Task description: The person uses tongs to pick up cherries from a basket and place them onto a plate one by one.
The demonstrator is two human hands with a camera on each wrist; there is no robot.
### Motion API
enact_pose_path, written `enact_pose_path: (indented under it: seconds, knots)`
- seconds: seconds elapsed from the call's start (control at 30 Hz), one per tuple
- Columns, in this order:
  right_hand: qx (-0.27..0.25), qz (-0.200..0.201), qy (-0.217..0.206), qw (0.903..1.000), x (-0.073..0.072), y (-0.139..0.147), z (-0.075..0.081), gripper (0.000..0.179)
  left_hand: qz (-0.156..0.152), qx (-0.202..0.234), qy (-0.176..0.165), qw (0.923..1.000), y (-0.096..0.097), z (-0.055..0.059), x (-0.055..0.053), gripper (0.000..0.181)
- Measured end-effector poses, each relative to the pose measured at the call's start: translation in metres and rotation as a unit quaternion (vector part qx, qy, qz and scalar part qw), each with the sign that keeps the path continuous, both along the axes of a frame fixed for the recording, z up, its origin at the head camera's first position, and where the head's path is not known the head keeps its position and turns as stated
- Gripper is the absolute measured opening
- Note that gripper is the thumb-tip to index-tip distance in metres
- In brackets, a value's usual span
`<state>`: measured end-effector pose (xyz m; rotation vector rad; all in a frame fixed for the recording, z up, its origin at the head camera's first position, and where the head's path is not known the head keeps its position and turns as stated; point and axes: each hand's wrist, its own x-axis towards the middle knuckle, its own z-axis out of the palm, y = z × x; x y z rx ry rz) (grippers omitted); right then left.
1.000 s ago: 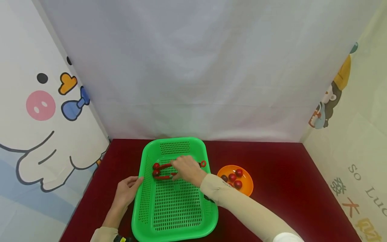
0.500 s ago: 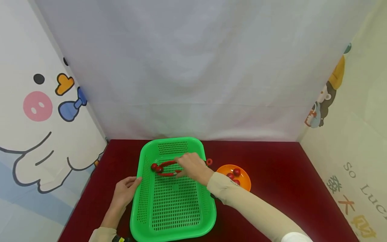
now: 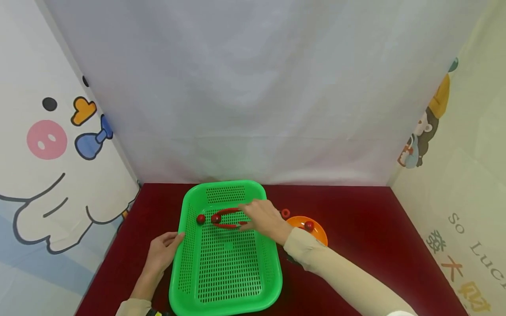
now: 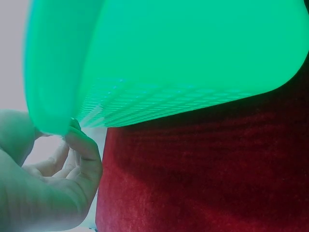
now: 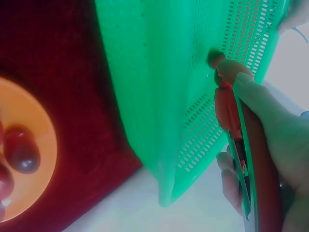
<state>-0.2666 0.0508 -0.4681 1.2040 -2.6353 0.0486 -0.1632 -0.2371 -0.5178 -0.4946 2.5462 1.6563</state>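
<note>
A green perforated basket (image 3: 229, 281) stands on the dark red cloth. My left hand (image 3: 164, 249) pinches its left rim; the left wrist view shows thumb and fingers at the rim (image 4: 53, 92). Red tongs (image 3: 227, 226) are in my right hand (image 3: 269, 220), held over the basket's right side. Between the tongs' tips is a small round dark-red fruit (image 3: 215, 218). Another such fruit (image 3: 200, 219) lies farther left inside the basket. The right wrist view has my right hand (image 5: 289, 145) curled round the tongs (image 5: 263, 169).
To the right of the basket an orange plate (image 3: 322, 237) holds several red fruits (image 3: 309, 226), partly hidden by my right sleeve. A pale curtain (image 3: 253, 109) hangs at the back, with printed panels on both sides.
My right hand has drawn the tongs to the right with one fruit between their tips, apart from the other fruit. The left hand stays on the rim.
</note>
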Motion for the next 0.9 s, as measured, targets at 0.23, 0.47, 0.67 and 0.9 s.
enact_pose_path:
  seconds: [0.23,0.47,0.67,0.9]
  knots:
    - [-0.038,0.014,0.005,0.9992,0.0,0.016,-0.004,0.052,0.001,0.0,-0.001,1.0,0.0,-0.002,0.0,0.051]
    - [-0.069,0.008,-0.027,0.9972,0.001,0.027,-0.005,0.056,0.002,0.003,-0.004,1.0,0.0,-0.002,0.0,0.053]
    - [-0.087,-0.001,-0.018,0.9961,0.005,0.038,-0.008,0.053,0.003,0.003,0.001,1.0,0.001,-0.003,-0.001,0.054]
    - [-0.112,0.006,0.016,0.9936,0.009,0.051,-0.013,0.052,0.004,0.002,0.002,1.0,0.001,-0.003,0.001,0.053]
